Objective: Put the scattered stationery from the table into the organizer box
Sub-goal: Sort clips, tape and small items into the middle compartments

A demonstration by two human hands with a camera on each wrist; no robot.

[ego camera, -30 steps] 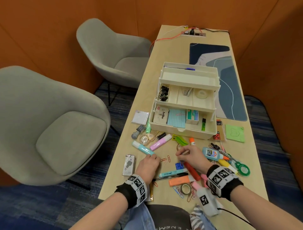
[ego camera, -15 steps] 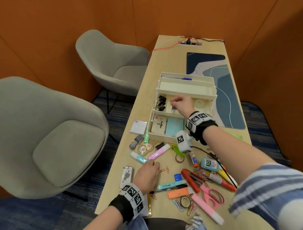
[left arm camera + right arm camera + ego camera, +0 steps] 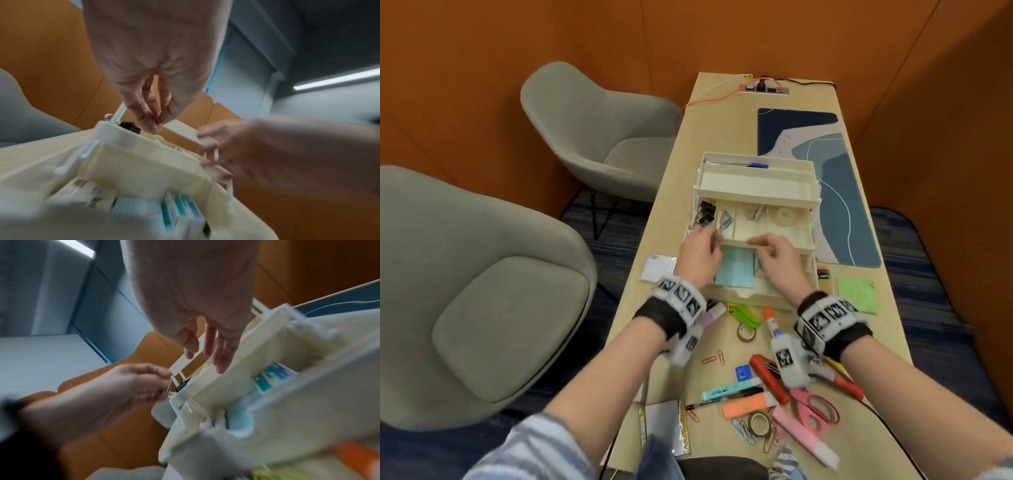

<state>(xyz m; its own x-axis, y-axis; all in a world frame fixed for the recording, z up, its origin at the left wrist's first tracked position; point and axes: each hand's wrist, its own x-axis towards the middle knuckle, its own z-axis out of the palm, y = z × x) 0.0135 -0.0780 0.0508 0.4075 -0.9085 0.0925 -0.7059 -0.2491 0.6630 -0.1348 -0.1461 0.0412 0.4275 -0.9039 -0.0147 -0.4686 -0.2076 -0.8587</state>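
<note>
Both hands at the organizer box (image 3: 756, 185) — left hand (image 3: 700, 253) fingertips pinched together, right hand (image 3: 779, 262) fingers loose, apart.

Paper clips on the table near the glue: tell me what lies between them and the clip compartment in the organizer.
Both hands do. The two clips lie loose on the table; the left hand and right hand hover over the organizer's front tiers, just before the clip compartment. Otherwise the path looks open.

Cream organizer box (image 3: 756, 192), orange walls (image 3: 482, 68), pink scissors (image 3: 813, 409).
</note>
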